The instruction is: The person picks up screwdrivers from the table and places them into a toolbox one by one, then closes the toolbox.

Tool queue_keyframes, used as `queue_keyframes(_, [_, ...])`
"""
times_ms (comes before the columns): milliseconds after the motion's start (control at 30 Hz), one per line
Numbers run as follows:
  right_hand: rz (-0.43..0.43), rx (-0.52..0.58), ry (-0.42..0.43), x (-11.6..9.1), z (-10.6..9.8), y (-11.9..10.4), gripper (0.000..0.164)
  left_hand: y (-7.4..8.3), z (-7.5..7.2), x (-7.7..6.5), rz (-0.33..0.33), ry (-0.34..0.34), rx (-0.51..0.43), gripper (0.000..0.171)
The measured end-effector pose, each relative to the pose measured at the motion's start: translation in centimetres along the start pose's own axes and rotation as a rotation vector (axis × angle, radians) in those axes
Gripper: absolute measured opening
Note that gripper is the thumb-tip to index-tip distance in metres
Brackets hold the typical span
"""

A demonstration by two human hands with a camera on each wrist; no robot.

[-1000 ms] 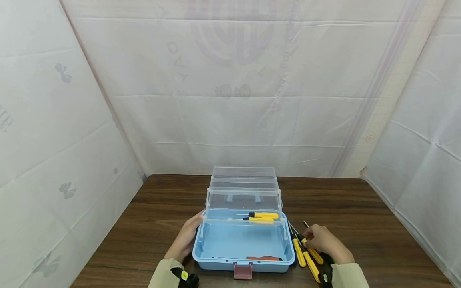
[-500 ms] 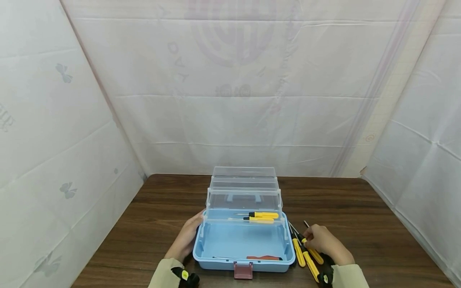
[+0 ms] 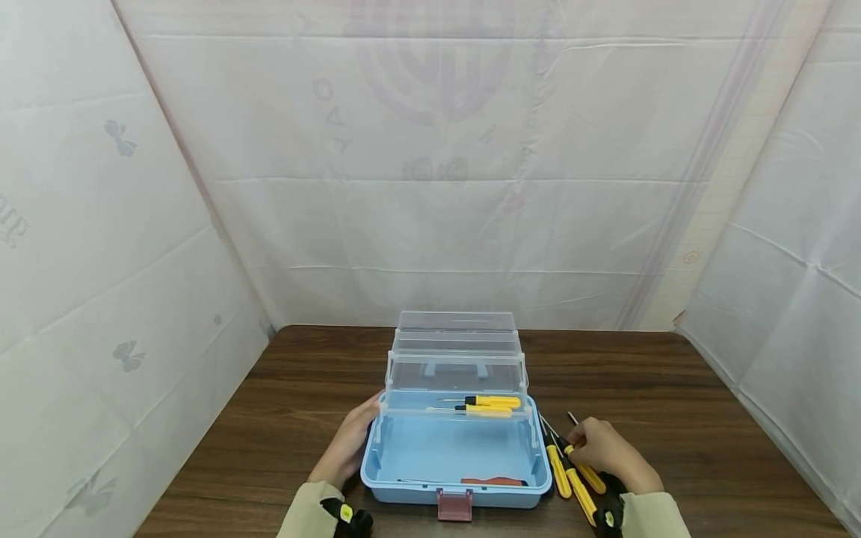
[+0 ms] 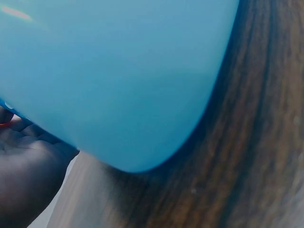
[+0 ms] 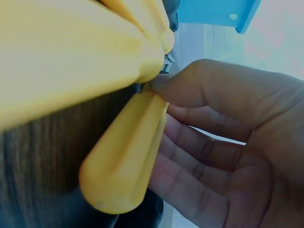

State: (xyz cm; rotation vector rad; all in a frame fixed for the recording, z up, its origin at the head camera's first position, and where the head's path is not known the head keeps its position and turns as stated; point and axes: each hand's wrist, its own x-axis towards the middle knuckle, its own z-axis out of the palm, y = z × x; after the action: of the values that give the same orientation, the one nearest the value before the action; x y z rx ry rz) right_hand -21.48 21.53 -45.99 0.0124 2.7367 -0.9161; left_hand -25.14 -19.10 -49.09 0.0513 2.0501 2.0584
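Note:
A light-blue toolbox (image 3: 444,444) stands on the table with its clear tiered trays (image 3: 454,373) raised at the back. My left hand (image 3: 347,442) rests against its left side; in the left wrist view the fingers (image 4: 28,130) are partly hidden by the box wall. Right of the box, my right hand (image 3: 608,450) pinches a yellow-handled screwdriver (image 5: 126,156) between thumb and fingers, near where handle meets shaft. Beside it lie other yellow-and-black screwdrivers, one nearer the box (image 3: 558,472) and one in the middle (image 3: 581,498).
Two yellow screwdrivers (image 3: 496,402) lie in the lowest clear tray. A red-handled tool (image 3: 494,482) and a thin metal shaft lie along the box's front inner wall. A pink latch (image 3: 454,506) hangs at the front. White sheeting (image 3: 464,224) encloses the wooden table (image 3: 296,388).

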Motion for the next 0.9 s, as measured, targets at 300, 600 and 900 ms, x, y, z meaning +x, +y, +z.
queue_keyframes(300, [0.004, 0.015, -0.009, 0.0, -0.4, 0.1, 0.021, -0.2, -0.2, 0.2, 0.005, -0.003, 0.002, 0.053])
queue_keyframes(600, [-0.014, 0.048, 0.018, 0.0, -1.0, 0.0, 0.023, -0.1, -0.2, 0.2, 0.018, -0.019, -0.006, 0.053])
queue_keyframes(900, [-0.081, 0.054, 0.029, -0.3, -2.1, -0.7, 0.026, 0.2, -0.1, 0.2, 0.010, -0.007, 0.012, 0.052])
